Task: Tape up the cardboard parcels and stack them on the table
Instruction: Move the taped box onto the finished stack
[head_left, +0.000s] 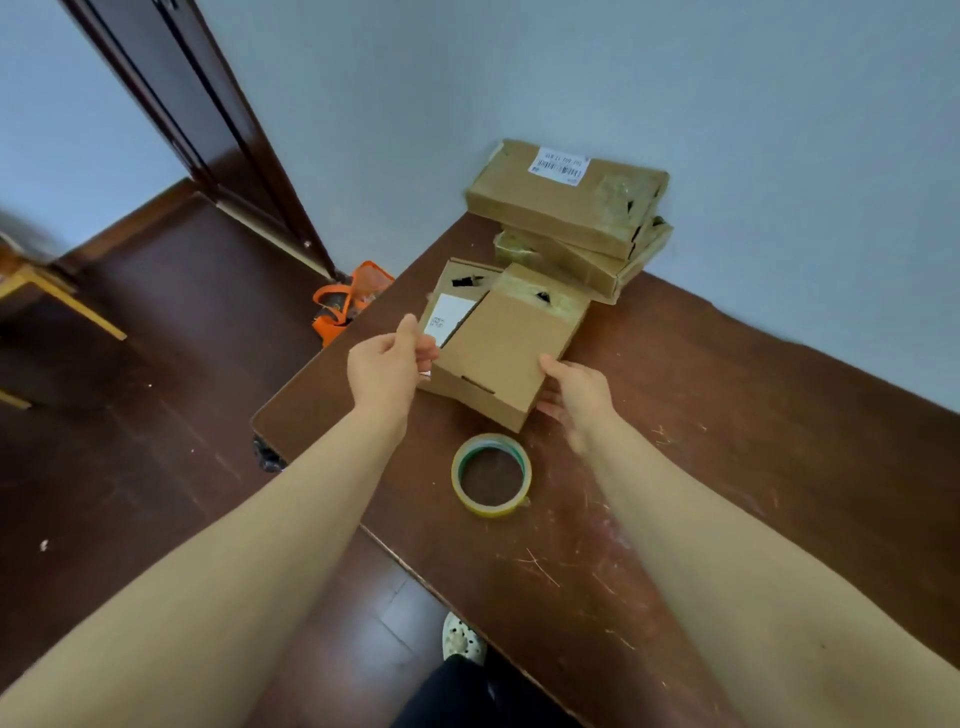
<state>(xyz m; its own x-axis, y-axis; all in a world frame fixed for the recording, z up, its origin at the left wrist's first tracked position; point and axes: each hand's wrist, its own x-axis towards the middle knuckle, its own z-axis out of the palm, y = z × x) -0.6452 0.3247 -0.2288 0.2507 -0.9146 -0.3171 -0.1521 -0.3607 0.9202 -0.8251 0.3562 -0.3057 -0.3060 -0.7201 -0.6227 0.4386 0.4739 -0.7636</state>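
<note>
Right now both hands are on one small cardboard box (504, 348), held tilted with its near end up. The left hand (387, 364) pinches its left edge, thumb on top and fingers curled against the side. The right hand (576, 397) grips the near right corner, thumb lying on the lid and fingers tucked underneath. Just under and left of the held box lies a flat parcel (453, 283) with a white label; whether the two touch at the far end I cannot tell from where I stand. Nearer the person than the grip, a roll of clear tape (491, 510) lies flat on the scratched brown table (727, 415), close to the box but apart from it. Beyond the grip, against the wall, two taped parcels sit stacked: the top parcel (561, 208) carries a barcode label, and the lower parcel (582, 265) sticks out askew beneath it. Off to the left of the hands, down on the floor, sits something orange (348, 301).
</note>
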